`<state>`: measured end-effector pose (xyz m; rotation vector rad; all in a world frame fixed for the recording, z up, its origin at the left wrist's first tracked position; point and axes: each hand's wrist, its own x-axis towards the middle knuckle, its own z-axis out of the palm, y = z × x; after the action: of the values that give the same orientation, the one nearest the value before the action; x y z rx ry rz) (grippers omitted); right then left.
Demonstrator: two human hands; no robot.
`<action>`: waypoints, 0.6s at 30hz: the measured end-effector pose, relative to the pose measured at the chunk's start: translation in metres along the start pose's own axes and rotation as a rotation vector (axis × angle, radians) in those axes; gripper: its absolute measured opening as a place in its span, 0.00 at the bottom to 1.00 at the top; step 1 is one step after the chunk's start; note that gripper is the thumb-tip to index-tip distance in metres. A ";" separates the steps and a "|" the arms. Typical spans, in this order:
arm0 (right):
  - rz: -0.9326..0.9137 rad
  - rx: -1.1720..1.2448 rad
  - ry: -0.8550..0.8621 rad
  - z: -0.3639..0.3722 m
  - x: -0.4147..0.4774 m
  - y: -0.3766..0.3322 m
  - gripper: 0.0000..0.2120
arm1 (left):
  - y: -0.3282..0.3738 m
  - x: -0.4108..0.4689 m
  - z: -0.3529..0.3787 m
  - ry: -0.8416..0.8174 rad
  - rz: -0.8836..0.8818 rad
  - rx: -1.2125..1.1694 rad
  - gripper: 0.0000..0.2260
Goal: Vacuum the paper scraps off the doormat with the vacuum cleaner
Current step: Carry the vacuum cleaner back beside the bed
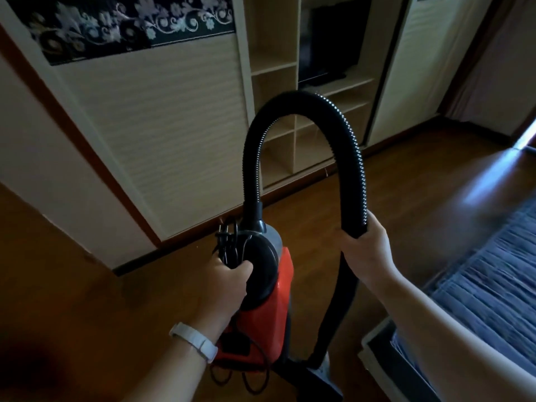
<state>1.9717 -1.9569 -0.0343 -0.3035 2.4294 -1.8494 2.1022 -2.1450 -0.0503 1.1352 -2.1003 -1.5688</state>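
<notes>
Red plastic vacuum cleaner [272, 303], held upright, my left hand [229, 280] curled round its top. Just right of it my right hand [367, 250] grips the black ribbed hose [301, 98]. No doormat shows, so I'd hold the hose close while walking.

Your left hand [226, 282] grips the vacuum cleaner [269, 288], but its fingers vanish behind the cord bundle [232, 245]. Your right hand [365, 250] wraps its fingertips out of sight behind the hose [301, 100]. The nozzle [322, 384] runs off the bottom edge. The blue striped fabric [493, 280] is cut at right: mat or bedding, can't tell. The shelf screen [333, 39] is too dark to read.
</notes>
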 end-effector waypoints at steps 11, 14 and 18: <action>-0.002 0.151 0.002 -0.043 0.202 0.019 0.09 | 0.091 0.133 0.120 0.025 -0.001 0.117 0.04; -0.004 0.173 0.027 -0.062 0.233 0.024 0.06 | 0.119 0.162 0.150 0.010 0.030 0.110 0.01; 0.002 0.166 0.107 -0.087 0.271 0.036 0.05 | 0.154 0.195 0.195 -0.072 0.106 0.066 0.02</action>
<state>1.6876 -1.9195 -0.0289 -0.1953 2.3187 -2.1022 1.7875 -2.1392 -0.0264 0.9840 -2.2351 -1.5230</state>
